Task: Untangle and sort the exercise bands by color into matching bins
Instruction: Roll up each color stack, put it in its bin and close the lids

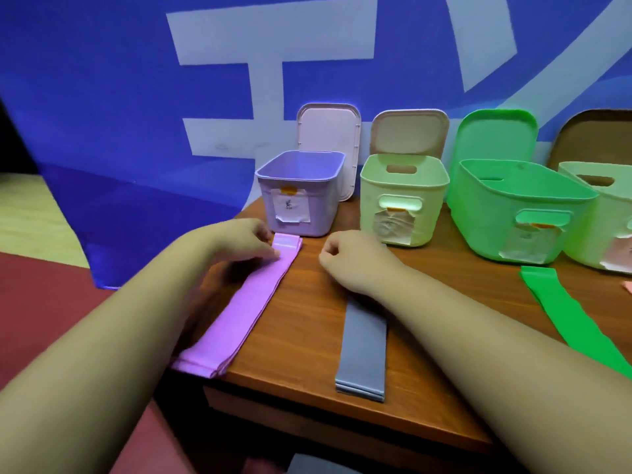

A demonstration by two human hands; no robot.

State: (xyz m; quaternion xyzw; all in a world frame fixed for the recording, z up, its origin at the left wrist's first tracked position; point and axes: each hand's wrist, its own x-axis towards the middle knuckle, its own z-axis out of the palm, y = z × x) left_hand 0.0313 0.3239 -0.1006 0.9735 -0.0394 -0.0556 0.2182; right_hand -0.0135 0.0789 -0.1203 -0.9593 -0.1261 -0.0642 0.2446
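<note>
A flat purple band (239,313) lies on the wooden table (307,302), running from the near left edge up to the purple bin (299,196). My left hand (246,239) pinches the band's far end just in front of that bin. A grey band (362,350) lies straight in the middle. My right hand (352,256) rests loosely curled on its far end; whether it grips the band I cannot tell. A green band (567,313) lies at the right, below the bright green bin (519,206). A pale green bin (403,196) stands between the purple and bright green ones.
Another pale bin (605,213) stands at the far right edge. Each bin's lid leans upright behind it against a blue banner (136,97). A small pink scrap (627,285) shows at the right edge. The table's front edge is close to me.
</note>
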